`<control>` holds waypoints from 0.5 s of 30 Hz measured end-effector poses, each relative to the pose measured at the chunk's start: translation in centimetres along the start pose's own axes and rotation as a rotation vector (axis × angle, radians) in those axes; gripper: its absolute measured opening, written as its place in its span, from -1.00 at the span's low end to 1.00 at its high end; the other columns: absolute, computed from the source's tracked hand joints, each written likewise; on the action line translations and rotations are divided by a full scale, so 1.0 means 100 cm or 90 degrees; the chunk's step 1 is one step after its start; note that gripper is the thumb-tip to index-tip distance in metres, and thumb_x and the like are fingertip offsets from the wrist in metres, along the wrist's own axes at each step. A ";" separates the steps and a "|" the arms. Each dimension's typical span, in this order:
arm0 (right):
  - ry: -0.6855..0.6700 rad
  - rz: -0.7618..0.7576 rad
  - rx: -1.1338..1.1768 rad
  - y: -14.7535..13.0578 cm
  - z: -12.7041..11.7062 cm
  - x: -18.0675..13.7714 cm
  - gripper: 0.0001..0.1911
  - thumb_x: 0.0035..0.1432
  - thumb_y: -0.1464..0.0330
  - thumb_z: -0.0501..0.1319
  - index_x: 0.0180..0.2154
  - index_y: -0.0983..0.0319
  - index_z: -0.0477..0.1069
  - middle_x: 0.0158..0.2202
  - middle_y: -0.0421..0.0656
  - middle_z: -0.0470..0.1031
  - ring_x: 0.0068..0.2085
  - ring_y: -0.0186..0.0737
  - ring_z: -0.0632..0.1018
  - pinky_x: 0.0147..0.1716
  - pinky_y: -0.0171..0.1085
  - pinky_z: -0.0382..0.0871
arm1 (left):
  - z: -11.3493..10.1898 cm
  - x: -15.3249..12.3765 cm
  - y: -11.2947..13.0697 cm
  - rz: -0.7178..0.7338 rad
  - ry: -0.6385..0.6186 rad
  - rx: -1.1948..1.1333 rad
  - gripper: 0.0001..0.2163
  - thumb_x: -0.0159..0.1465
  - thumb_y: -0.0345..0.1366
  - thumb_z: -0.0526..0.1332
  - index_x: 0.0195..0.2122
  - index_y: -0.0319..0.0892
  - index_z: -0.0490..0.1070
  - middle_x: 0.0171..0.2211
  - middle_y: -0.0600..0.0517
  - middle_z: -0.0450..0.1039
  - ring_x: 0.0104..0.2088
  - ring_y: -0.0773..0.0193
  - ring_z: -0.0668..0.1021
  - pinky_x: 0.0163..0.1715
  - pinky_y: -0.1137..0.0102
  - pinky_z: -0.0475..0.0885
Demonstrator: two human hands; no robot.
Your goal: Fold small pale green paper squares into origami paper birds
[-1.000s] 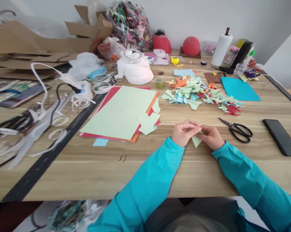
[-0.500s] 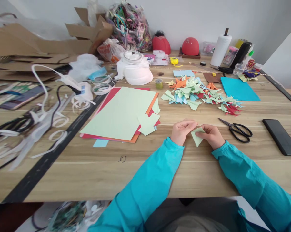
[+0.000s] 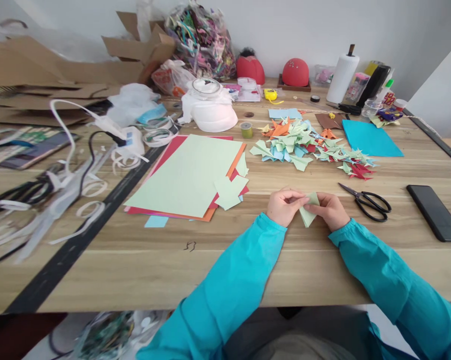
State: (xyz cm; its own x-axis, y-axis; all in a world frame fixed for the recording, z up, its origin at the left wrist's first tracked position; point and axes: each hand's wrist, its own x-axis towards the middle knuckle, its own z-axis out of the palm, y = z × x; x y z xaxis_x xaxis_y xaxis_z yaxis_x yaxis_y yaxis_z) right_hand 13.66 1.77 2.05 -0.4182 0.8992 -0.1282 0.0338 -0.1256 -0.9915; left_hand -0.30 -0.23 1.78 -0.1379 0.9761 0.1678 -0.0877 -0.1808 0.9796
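Just right of the frame's lower centre, we held a small folded piece of pale green paper (image 3: 308, 217). Our left hand (image 3: 286, 206) pinched it between thumb and fingers, and our right hand (image 3: 331, 210) had its fingers closed on the opposite side. Scissors (image 3: 358, 196) lay nearby at right; folded paper shapes (image 3: 295, 136) sat heaped above, upper right of centre.

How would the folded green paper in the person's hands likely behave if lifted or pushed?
The folded green paper is probably very light, being small and pinched in the right hand's fingers. Its layered edges suggest more stiffness than a single sheet. Being thin, it would likely bend or crease if pushed hard.
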 end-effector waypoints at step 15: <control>-0.035 -0.035 -0.114 0.007 0.005 -0.002 -0.80 -0.19 0.29 0.31 -0.51 0.28 0.39 -0.58 -0.24 0.41 -0.54 -0.36 0.37 -0.53 -0.32 0.26 | -0.001 0.000 0.005 -0.010 0.031 -0.099 -0.88 -0.08 -0.28 0.33 -0.55 -0.21 0.50 -0.49 0.03 0.42 -0.43 0.35 0.45 -0.41 0.43 0.36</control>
State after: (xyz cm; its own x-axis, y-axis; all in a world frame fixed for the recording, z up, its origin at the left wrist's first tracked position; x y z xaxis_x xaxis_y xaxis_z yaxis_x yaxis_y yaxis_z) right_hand 13.35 1.28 1.41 -0.4726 0.8778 -0.0779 0.1694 0.0038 -0.9855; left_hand -0.49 -0.29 2.23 -0.1825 0.9726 0.1438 -0.2415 -0.1861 0.9524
